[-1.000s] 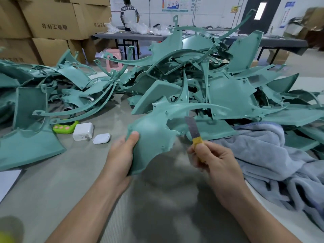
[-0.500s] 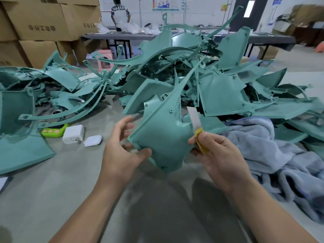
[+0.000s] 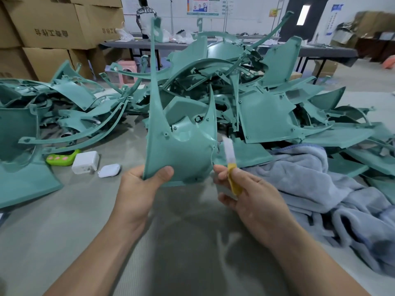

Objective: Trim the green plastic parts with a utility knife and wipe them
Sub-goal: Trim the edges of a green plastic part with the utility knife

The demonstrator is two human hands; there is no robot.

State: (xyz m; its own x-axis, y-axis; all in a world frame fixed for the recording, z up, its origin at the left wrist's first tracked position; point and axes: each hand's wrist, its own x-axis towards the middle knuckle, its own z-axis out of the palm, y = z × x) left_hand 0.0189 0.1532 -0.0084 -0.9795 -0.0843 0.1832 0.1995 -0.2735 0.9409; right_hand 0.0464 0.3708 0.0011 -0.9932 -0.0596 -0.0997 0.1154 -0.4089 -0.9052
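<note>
While left grip (image 3: 136, 189) pinches the green part (image 3: 181, 150) low and right grip (image 3: 252, 199) holds the utility knife (image 3: 230, 161), we should shave its right edge shallow, blade away from thumb.

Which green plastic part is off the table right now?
The two-pronged part the left hand grips by its bottom corner; the other parts lie heaped on the table behind it.

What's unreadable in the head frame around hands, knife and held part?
Head view only:
- utility knife: the blade is motion-blurred, so contact with the held green part cannot be told. The right hand covers most of the handle.
- left hand: its fingers are hidden behind the part; only the thumb shows.
- grey towel: cut off by the right edge.
- wall poster: text too small.
</note>
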